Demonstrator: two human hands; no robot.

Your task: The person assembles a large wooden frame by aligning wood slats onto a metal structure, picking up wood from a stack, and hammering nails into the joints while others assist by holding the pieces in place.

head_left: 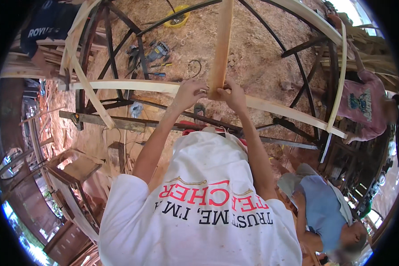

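A long pale wooden plank runs away from me, its near end lying over a curved wooden strip that crosses from left to right. My right hand grips the plank's right edge near that end, thumb on top. Just left of the same end, my left hand has its fingers curled into a pinch; what is between them, if anything, is too small to make out. Under the strips stands a dark frame of straight and curved bars.
A power tool, a screwdriver and a yellow basin sit on the shavings-covered ground. At right, a person in a pink shirt touches the strips. Another person in blue is at lower right; a dark-shirted person is at left.
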